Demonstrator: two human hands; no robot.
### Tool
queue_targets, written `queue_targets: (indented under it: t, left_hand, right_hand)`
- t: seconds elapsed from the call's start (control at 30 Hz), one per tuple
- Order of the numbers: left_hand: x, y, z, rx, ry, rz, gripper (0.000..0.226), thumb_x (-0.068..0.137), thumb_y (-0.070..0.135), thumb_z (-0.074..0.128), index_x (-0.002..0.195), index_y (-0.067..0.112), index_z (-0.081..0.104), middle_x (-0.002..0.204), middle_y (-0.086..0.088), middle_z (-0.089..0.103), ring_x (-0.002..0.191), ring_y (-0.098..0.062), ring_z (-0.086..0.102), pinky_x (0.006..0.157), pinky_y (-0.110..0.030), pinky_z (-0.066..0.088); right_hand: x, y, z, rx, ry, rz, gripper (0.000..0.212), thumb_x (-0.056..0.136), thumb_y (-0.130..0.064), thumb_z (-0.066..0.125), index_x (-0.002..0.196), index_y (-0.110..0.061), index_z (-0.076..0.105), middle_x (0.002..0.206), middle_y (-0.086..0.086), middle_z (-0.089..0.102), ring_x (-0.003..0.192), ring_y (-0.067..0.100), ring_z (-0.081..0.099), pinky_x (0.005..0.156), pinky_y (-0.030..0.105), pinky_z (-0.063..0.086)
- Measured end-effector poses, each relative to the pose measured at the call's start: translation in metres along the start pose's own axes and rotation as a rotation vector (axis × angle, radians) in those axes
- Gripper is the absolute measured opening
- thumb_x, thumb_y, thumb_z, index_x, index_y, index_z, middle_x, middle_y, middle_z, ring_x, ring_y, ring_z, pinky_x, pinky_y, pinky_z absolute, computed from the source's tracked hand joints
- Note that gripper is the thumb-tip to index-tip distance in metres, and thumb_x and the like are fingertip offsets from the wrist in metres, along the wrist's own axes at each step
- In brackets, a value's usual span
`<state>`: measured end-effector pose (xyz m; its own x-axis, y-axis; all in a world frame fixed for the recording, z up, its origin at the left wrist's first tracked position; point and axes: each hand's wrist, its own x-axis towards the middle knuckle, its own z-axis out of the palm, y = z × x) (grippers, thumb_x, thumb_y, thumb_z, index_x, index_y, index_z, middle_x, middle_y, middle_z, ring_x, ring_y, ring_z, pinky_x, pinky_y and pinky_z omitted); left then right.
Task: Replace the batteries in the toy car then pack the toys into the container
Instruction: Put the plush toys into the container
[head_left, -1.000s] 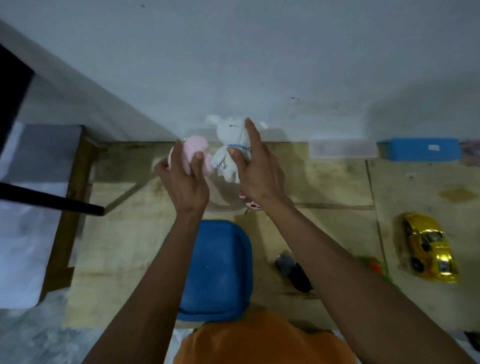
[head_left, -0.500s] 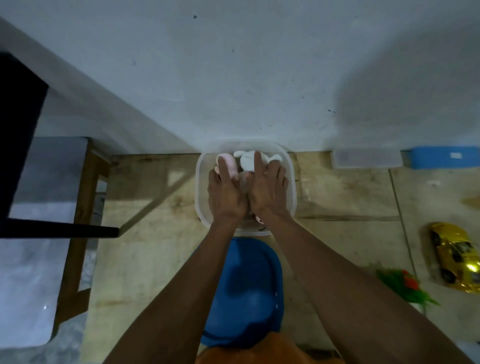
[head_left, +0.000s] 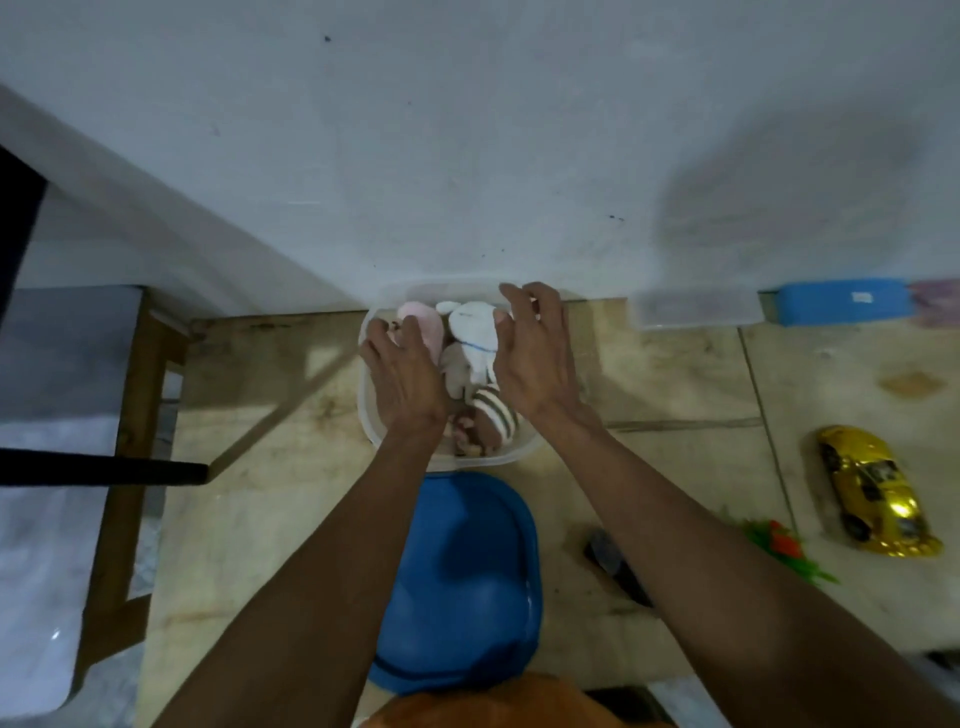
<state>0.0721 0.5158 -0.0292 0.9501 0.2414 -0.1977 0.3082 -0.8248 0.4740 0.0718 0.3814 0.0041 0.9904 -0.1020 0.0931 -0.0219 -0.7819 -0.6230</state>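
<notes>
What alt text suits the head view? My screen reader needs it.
Both hands, left hand and right hand, press plush toys into a clear container; a blue lid lies nearer, a gold toy car at right.

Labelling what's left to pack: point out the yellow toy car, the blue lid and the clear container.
yellow toy car (head_left: 872, 493), head view, roof.
blue lid (head_left: 457, 582), head view, centre.
clear container (head_left: 511, 457), head view, near rim.

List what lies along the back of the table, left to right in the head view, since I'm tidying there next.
Clear container of soft toys → flat clear box → blue box. Something pinkish shows at the far right edge, too cut off to name.
</notes>
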Motion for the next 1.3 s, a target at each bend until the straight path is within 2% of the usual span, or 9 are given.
queue_targets:
  t: [0.07,0.13,0.27,0.5,0.67,0.83,0.97,1.13,1.3]
  left_hand:
    - [0.0,-0.001,0.001,0.174,0.013,0.011,0.072,0.081,0.018,0.074,0.143,0.012,0.037,0.151,-0.021,0.028,0.133,-0.042,0.032,0.103,-0.046,0.039]
    - [-0.005,0.005,-0.002,0.23,0.07,0.007,0.073,0.087,0.022,0.068,0.149,0.014,0.031,0.157,-0.02,0.023,0.137,-0.043,0.03,0.107,-0.051,0.036]
    - [-0.036,0.027,-0.008,0.108,0.182,0.067,0.058,0.102,0.026,0.046,0.156,0.018,0.028,0.164,-0.018,0.017,0.145,-0.043,0.02,0.113,-0.058,0.025]
    - [-0.141,0.074,0.038,-0.093,0.256,0.21,0.05,0.103,0.029,0.049,0.149,0.01,0.044,0.154,-0.026,0.034,0.138,-0.047,0.034,0.112,-0.051,0.024]
    - [-0.235,0.104,0.092,-0.144,0.051,0.227,0.05,0.104,0.039,0.043,0.149,0.016,0.043,0.156,-0.02,0.034,0.139,-0.04,0.031,0.109,-0.057,0.031]
    - [-0.298,0.101,0.135,0.004,-0.132,0.02,0.058,0.101,0.054,0.041,0.151,0.027,0.035,0.161,-0.012,0.018,0.142,-0.04,0.018,0.109,-0.063,0.031]
    - [-0.311,0.1,0.154,0.019,-0.229,-0.116,0.071,0.097,0.063,0.043,0.155,0.029,0.019,0.164,-0.009,-0.002,0.145,-0.042,0.008,0.113,-0.062,0.023]
    - [-0.305,0.11,0.158,-0.028,-0.203,-0.161,0.074,0.098,0.046,0.056,0.157,0.02,0.02,0.164,-0.016,-0.006,0.144,-0.045,0.01,0.112,-0.059,0.027]
    - [-0.3,0.1,0.149,-0.143,-0.211,-0.137,0.071,0.092,0.025,0.067,0.152,0.012,0.032,0.162,-0.02,0.001,0.138,-0.047,0.017,0.114,-0.053,0.031]
  right_hand:
    - [-0.007,0.012,-0.019,0.046,0.06,0.009,0.035,0.102,-0.017,0.044,0.133,-0.008,0.056,0.132,0.017,0.048,0.118,0.034,0.05,0.098,0.046,0.047]
    - [-0.015,0.025,-0.038,0.068,0.077,0.037,0.034,0.102,-0.017,0.043,0.133,-0.009,0.055,0.13,0.015,0.051,0.117,0.031,0.051,0.098,0.043,0.047]
    - [-0.045,0.065,-0.074,0.079,0.115,0.078,0.034,0.103,-0.017,0.046,0.135,-0.01,0.054,0.128,0.013,0.053,0.116,0.029,0.053,0.099,0.036,0.044]
    - [-0.116,0.152,-0.145,0.02,0.137,0.175,0.038,0.102,-0.024,0.049,0.137,-0.013,0.053,0.128,0.012,0.057,0.119,0.032,0.051,0.1,0.044,0.044]
    - [-0.175,0.206,-0.169,-0.078,0.075,0.293,0.045,0.1,-0.035,0.05,0.142,-0.017,0.05,0.141,0.012,0.05,0.13,0.038,0.046,0.102,0.052,0.043]
    - [-0.223,0.231,-0.166,-0.212,-0.158,0.378,0.064,0.097,-0.056,0.042,0.153,-0.032,0.025,0.16,0.008,0.022,0.143,0.038,0.024,0.105,0.058,0.037]
    - [-0.24,0.236,-0.158,-0.253,-0.249,0.373,0.062,0.099,-0.055,0.038,0.154,-0.032,0.02,0.16,0.009,0.022,0.14,0.04,0.027,0.104,0.058,0.04]
    - [-0.239,0.244,-0.156,-0.278,-0.244,0.256,0.052,0.102,-0.037,0.043,0.151,-0.023,0.034,0.148,0.013,0.043,0.125,0.038,0.046,0.106,0.048,0.035]
    - [-0.229,0.243,-0.159,-0.16,-0.241,0.24,0.043,0.103,-0.024,0.047,0.145,-0.018,0.043,0.144,0.013,0.047,0.125,0.035,0.046,0.107,0.045,0.031]
